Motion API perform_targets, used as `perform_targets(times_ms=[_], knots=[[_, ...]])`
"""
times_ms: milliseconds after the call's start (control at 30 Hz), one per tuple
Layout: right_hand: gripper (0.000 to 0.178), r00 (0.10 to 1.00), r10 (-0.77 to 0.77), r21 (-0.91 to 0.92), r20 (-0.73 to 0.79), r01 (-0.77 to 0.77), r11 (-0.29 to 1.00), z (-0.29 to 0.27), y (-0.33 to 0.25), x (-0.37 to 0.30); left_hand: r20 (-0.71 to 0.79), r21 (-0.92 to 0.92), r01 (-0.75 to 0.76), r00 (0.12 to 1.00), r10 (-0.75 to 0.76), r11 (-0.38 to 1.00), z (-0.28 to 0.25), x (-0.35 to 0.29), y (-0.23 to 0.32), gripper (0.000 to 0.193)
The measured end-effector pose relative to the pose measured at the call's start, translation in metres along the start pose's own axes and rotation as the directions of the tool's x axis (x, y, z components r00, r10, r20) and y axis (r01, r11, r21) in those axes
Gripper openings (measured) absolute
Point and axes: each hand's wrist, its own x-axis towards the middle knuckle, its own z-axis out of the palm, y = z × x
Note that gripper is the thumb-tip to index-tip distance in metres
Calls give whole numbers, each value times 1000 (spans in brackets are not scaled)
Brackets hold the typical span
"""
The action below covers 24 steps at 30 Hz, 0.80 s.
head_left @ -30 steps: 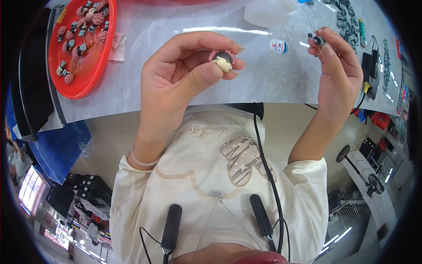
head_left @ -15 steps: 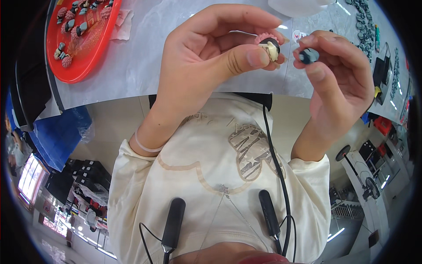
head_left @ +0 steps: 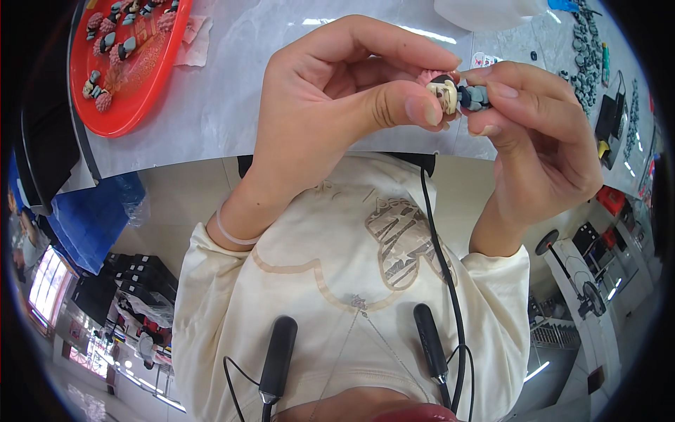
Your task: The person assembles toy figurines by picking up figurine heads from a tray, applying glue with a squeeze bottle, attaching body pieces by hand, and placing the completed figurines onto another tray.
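My left hand [head_left: 351, 91] is closed around a small figurine head [head_left: 443, 91] with pink hair and a cream face, its neck side turned to the right. Between the thumb and fingers of my right hand [head_left: 541, 126] is a small grey-blue and black figurine body [head_left: 475, 98]. The body's dark end meets the underside of the head; whether the two are joined I cannot tell. Fingers hide part of both pieces. Both hands are raised in front of my chest, over the near edge of the grey table [head_left: 232, 91].
At the left lies a red tray [head_left: 158, 88] with several pink-haired figurines, beside a crumpled tissue [head_left: 197, 42]. A translucent white container [head_left: 489, 10] stands at the back. On the right are rows of small grey-blue pieces [head_left: 585, 60], a green pen-like stick [head_left: 605, 65] and a black stand [head_left: 610, 116].
My right hand has moved left and brought the body against the head. The head has turned so its face shows more. My left hand has shifted slightly down.
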Motion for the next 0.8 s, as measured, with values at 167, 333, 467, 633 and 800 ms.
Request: perform_targets(times_ms=[167,333,467,633,800], knots=[[19,999,-41,-130,17,43,991,4,-7,3,-8,-13,-24,1000,24,1000,1,-1,-1,42],[17,999,-37,-188,-17,33,982,5,-5,2,-22,-7,-14,1000,14,1000,4,2,-1,41],[15,997,-42,-176,-60,31,984,11,-4,0,-39,22,-13,999,14,1000,2,2,1,40],[16,991,-116,-185,-72,101,978,17,1,-2,-50,-89,59,997,-64,994,9,0,4,40],[30,981,-192,-379,20,185,907,12,-4,-7,4,12,-140,990,140,990,-9,-7,28,31]])
